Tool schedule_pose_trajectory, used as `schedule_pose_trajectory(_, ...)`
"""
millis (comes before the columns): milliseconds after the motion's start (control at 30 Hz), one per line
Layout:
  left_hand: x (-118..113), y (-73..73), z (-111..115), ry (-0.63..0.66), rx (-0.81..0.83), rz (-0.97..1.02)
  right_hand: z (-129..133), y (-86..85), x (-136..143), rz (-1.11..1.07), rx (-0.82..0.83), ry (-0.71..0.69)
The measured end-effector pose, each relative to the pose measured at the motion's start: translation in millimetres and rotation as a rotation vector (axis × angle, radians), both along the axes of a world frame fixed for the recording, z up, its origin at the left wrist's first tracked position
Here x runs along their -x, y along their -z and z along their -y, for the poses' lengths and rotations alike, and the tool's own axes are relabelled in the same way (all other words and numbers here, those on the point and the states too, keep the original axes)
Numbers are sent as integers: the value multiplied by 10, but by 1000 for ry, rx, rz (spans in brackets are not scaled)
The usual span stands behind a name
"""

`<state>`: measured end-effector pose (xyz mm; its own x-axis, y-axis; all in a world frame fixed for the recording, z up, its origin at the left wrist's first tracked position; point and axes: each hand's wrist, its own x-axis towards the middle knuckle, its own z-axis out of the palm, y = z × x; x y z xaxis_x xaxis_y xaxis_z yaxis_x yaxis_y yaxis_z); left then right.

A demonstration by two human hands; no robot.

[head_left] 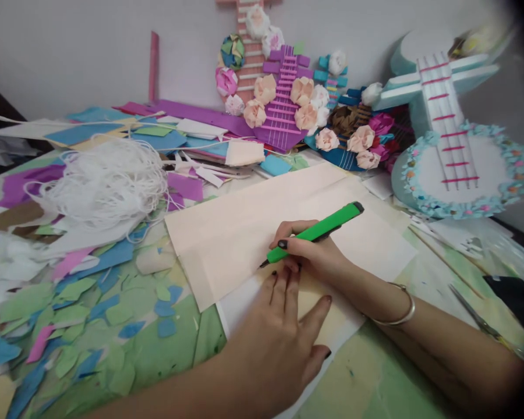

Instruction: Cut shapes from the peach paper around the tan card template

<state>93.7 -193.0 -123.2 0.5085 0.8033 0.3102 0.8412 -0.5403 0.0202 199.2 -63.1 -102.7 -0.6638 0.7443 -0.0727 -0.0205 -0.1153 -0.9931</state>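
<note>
Gripped in my right hand is a green utility knife, slanting down to the left. Its tip is at the lower edge of a cream paper sheet; whether the blade touches the paper I cannot tell. My left hand lies flat with fingers spread, its fingertips near the knife tip. Beneath this hand is a white sheet with a pale yellow area, partly covered by the hand and overlapping the cream paper's lower edge.
Tangled white string and coloured paper scraps cover the left side. Behind the paper stand a purple paper guitar with paper flowers and a pale blue guitar. Scissors and a thin stick lie at right.
</note>
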Motion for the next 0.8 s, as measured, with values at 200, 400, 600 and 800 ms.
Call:
schedule_pose_trajectory(200,-3,-14,8,-8,23,-2,12,-11,-7,14,-87,-84)
schedule_pose_trajectory(400,-6,-31,25,-14,27,-25,11,-12,-13,21,-112,-78)
schedule_pose_trajectory(600,-7,-25,24,-16,3,-14,13,-22,-14,36,-134,-91)
schedule_pose_trajectory(800,-16,-6,31,-22,18,-5,20,-29,-9,51,-134,-101)
